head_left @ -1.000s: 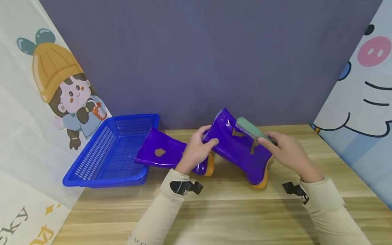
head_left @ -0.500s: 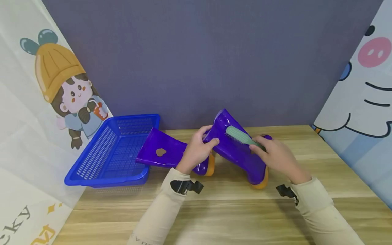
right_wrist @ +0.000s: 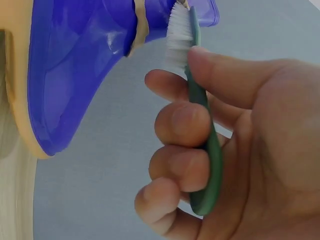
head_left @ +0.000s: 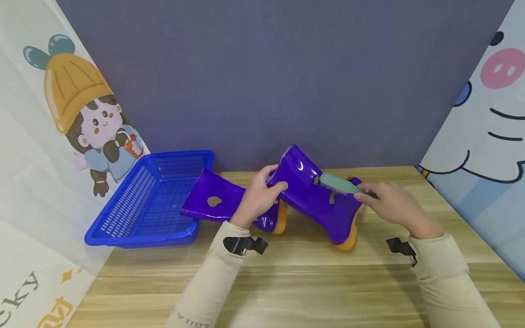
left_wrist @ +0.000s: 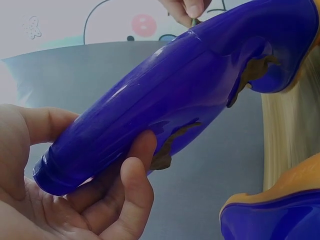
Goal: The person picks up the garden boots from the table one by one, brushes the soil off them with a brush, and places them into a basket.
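Gripping the shaft of the purple boot [head_left: 316,200] near its open top, the left hand [head_left: 258,198] has its fingers curled around it. The right hand [head_left: 391,205] closes on the green brush [head_left: 342,186], whose bristles touch the boot, between both hands.

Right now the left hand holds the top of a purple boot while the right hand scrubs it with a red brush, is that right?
Not quite: the brush is green, not red, as the right wrist view shows. The left hand does hold the purple boot at its top, and the right hand scrubs it.
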Demonstrator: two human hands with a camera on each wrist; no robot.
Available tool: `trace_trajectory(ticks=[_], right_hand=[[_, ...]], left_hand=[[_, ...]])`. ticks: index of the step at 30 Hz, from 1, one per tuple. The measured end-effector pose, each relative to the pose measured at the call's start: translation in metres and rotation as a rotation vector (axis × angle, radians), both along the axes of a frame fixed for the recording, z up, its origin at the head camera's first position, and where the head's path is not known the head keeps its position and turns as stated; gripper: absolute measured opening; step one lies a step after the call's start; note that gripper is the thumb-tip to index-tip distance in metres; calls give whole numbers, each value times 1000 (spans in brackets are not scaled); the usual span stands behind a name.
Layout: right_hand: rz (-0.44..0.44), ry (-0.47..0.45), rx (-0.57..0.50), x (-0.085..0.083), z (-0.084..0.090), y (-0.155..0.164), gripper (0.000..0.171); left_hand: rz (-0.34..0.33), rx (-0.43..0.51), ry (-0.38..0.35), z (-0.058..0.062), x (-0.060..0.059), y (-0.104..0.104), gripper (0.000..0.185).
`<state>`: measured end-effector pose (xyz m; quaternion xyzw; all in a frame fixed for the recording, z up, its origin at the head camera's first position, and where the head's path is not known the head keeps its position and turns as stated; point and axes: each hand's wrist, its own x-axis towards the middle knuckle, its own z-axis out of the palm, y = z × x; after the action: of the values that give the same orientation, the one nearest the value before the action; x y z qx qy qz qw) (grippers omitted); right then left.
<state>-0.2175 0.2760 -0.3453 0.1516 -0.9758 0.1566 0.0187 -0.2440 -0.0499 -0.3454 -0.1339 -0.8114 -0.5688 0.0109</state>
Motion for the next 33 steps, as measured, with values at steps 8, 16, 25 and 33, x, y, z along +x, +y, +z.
trace_trajectory(ticks=[8,16,25,33], right_hand=[[10,15,-13,0,4,5,53],[46,147,-77,3,6,0,44],[134,182,3,-4,-12,-31,30],[73,106,0,-4,-12,-23,32]], left_hand=[[-7,-7,-13,4,0,-3,57],[43,-27,-51,3,0,-2,57],[136,-79,-1,1,-1,1,47],[124,-33,19,-2,-1,2,42]])
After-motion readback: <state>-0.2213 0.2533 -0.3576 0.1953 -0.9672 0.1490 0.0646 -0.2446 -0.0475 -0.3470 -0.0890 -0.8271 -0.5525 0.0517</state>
